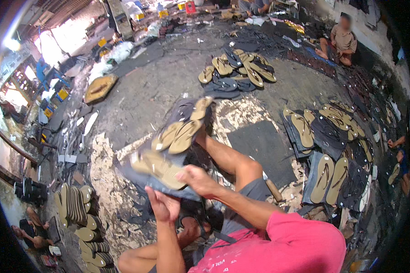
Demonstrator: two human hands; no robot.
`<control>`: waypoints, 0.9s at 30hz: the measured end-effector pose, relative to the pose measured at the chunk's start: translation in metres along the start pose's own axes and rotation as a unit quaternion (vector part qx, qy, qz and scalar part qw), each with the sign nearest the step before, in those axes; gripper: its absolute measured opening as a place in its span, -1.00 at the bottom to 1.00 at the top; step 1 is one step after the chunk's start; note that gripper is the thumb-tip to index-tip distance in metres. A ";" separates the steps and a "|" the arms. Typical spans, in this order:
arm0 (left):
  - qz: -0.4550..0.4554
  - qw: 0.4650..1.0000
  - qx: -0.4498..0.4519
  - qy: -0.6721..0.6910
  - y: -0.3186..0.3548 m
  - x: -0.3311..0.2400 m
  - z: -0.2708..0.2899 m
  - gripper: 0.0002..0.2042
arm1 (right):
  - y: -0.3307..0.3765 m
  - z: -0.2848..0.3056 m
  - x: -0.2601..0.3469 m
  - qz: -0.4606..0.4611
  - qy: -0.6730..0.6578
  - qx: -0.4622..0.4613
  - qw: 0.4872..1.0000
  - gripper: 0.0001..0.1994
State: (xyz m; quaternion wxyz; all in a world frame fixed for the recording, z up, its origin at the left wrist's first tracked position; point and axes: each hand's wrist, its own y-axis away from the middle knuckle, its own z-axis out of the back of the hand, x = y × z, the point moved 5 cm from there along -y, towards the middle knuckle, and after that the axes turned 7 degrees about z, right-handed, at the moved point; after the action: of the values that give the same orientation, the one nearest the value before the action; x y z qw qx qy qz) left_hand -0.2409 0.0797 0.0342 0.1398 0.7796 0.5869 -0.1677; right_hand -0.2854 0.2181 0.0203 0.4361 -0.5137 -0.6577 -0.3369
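Observation:
My right hand (198, 180) is closed on the end of a tan flip-flop (161, 167) with a dark strap, whose far end is blurred. Beneath it lies a blue-grey sheet (180, 194) of sole material. At this sheet's near edge is my left hand (163, 204), its fingers apart and partly hidden; I cannot tell if it touches the sheet. Just beyond the held flip-flop, a pair of tan flip-flops (178, 136) rests on dark material between my legs. Another tan flip-flop (201, 108) lies farther out, close to my foot.
A heap of flip-flops (239, 68) lies ahead on the floor. More pairs on dark sheets (331, 179) are at my right. Striped stacks of tan soles (75, 202) stand at left. A dark square mat (262, 152) lies right of my leg. Another person (344, 40) sits far right.

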 end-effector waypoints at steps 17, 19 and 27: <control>0.126 0.893 -0.426 0.074 0.072 0.078 0.141 -0.43 | 0.254 0.355 -0.110 -0.066 0.669 -0.245 0.698 -0.60; 0.109 0.890 -0.443 -0.001 0.074 0.081 0.143 -0.40 | 0.236 0.347 -0.060 -0.064 0.710 -0.234 0.662 -0.74; 0.049 0.895 -0.431 0.105 0.072 0.044 0.128 -0.43 | 0.099 0.115 0.084 -0.061 0.490 -0.102 0.863 -0.55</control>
State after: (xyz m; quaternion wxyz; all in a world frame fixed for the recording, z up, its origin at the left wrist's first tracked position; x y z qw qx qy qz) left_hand -0.1726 0.0457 -0.0987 0.4080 0.6834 0.5742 0.1917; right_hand -0.2232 0.3767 0.0525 0.6261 -0.2825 -0.3510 -0.6364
